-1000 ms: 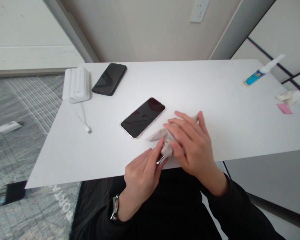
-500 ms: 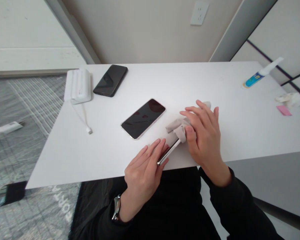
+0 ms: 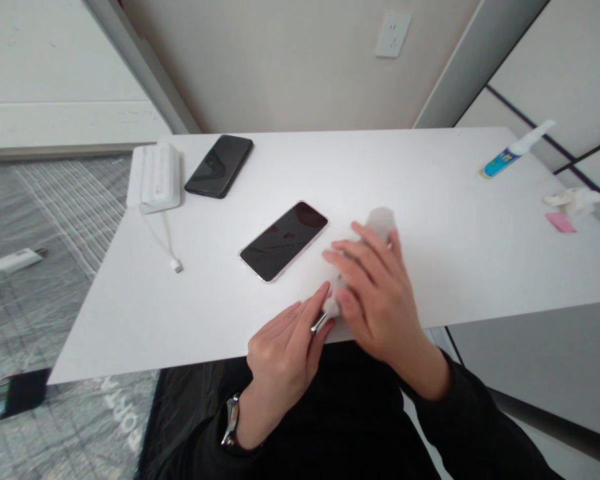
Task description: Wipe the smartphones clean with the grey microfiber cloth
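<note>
Near the table's front edge, my left hand (image 3: 283, 350) grips a slim, phone-like device (image 3: 319, 323) stood on edge. Its shiny metal rim shows between thumb and fingers; the rest is hidden. My right hand (image 3: 387, 300), slightly blurred, is closed around a light grey cloth (image 3: 381, 219) and presses it along the device's edge close to my left fingers. Part of the cloth sticks out beyond the knuckles. Just behind both hands, a phone in a clear case (image 3: 284, 241) lies face up with a dark screen.
A black phone (image 3: 219, 167) and a white charger block (image 3: 154, 177) with a short cable (image 3: 177, 265) are at the back left. Toward the right end are a blue-and-white tube (image 3: 503, 162), crumpled tissue (image 3: 577, 200) and a pink slip (image 3: 561, 223). The white table (image 3: 145, 333) meets a wall.
My right hand has slid the cloth left and toward me along the device's edge, covering more of its rim. My left hand keeps its hold almost unmoved. The view has shifted slightly.
</note>
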`<state>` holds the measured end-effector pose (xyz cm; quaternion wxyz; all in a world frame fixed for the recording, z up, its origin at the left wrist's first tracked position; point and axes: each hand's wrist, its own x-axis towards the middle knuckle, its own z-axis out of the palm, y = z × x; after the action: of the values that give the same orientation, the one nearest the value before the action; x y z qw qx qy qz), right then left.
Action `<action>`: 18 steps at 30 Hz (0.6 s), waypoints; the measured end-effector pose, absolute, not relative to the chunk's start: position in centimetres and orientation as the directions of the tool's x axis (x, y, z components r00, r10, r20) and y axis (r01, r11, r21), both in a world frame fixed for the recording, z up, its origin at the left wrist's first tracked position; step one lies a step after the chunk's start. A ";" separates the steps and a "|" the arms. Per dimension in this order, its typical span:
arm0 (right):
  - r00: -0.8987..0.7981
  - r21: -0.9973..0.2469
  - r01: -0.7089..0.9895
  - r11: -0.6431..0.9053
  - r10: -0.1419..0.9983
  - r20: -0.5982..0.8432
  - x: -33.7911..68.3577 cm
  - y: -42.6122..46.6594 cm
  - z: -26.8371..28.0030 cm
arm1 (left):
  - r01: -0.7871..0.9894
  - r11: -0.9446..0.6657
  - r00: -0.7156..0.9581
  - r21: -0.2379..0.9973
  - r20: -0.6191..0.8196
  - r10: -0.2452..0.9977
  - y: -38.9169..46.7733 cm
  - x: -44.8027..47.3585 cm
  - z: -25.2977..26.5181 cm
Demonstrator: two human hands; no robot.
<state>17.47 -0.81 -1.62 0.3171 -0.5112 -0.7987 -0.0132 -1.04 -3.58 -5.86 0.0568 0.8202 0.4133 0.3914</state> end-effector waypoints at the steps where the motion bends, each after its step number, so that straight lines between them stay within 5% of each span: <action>1: -0.359 -0.293 0.787 0.543 0.789 0.499 17.0 -1.1 -1.5 | 0.626 -0.655 0.350 0.423 0.599 0.721 -3.6 -1.1 -5.9; 4: -0.391 -0.273 0.773 0.572 0.769 0.506 17.3 -1.2 -1.6 | 0.614 -0.666 0.367 0.423 0.595 0.715 -3.7 -1.3 -6.0; 8: -0.106 -0.314 0.881 0.355 0.793 0.600 19.0 -0.3 -2.0 | 0.623 -0.661 0.392 0.418 0.564 0.727 -3.6 -1.1 -5.8; 14: -0.414 -0.284 0.750 0.597 0.759 0.503 16.9 -1.8 -1.5 | 0.623 -0.672 0.360 0.400 0.617 0.700 -3.5 -1.1 -5.9; 18: -0.208 -0.301 0.846 0.440 0.793 0.572 18.1 -0.7 -1.7 | 0.640 -0.659 0.376 0.395 0.587 0.717 -3.5 -1.0 -5.9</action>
<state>18.12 -0.75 -1.73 0.3424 -0.5279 -0.7763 -0.0387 -1.01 -3.55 -5.86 0.0505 0.8280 0.4099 0.3793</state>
